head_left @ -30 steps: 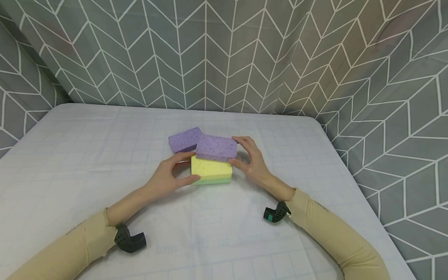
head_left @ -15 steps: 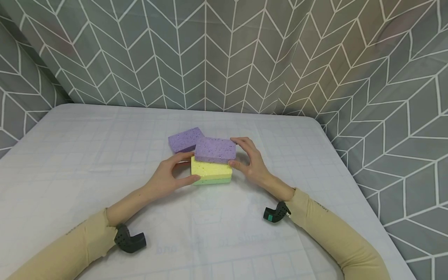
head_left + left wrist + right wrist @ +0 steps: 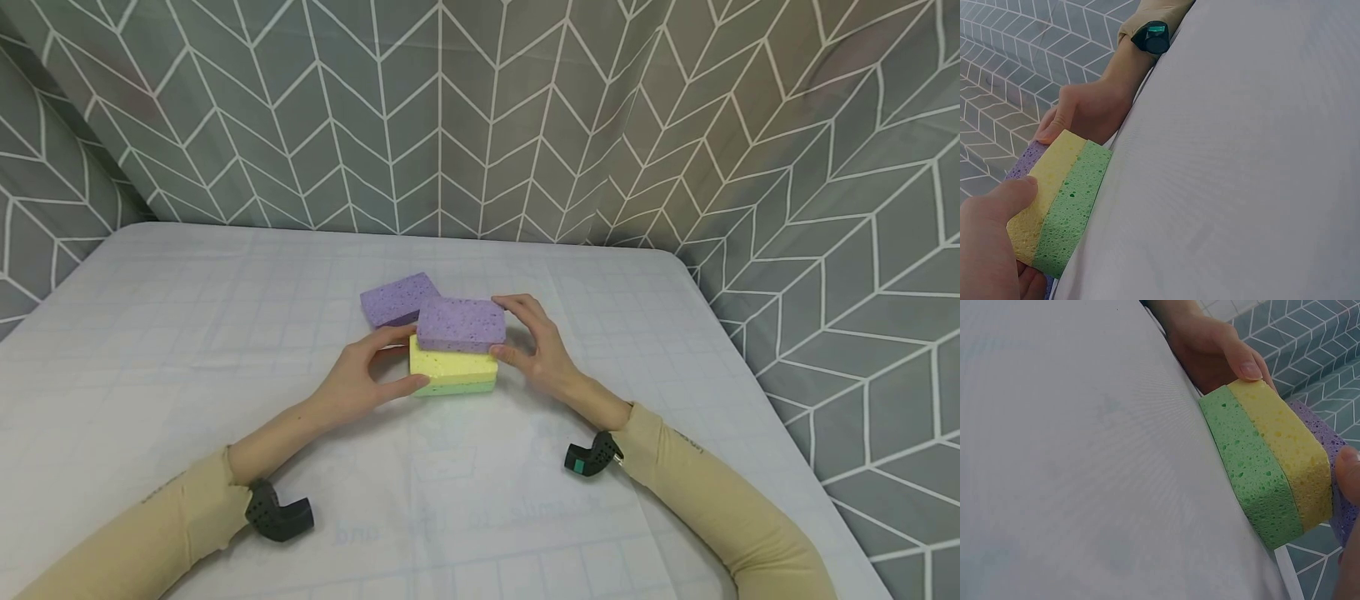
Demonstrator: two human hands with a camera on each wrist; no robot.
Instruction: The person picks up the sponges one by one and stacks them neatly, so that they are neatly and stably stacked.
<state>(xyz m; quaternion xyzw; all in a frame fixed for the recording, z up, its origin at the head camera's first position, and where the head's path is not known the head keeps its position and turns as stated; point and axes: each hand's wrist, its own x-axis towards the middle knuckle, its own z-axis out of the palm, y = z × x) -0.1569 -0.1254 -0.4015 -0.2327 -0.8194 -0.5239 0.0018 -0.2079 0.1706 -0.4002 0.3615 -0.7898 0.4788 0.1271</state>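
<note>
In the head view a green sponge [image 3: 459, 388] lies under a yellow sponge [image 3: 453, 367], both lined up as a stack. My left hand [image 3: 358, 375] holds the yellow sponge by its left end, thumb [image 3: 1021, 194] on the near side and fingers behind. On top of the yellow one sits a purple sponge [image 3: 461, 325], set slightly farther back. My right hand [image 3: 542, 350] grips that purple sponge at its right end, between thumb and fingers. In the right wrist view the green sponge [image 3: 1250, 475] shows beneath the yellow sponge [image 3: 1291, 450].
Another purple sponge [image 3: 397, 300] lies angled behind the stack, to the left, its right end partly hidden. All rest on a white-covered table [image 3: 225, 333]. A grey patterned curtain [image 3: 480, 117] hangs at the back and sides.
The purple sponge in my right hand has shifted slightly nearer to me and down onto the yellow one. My left hand and the lower sponges have kept still.
</note>
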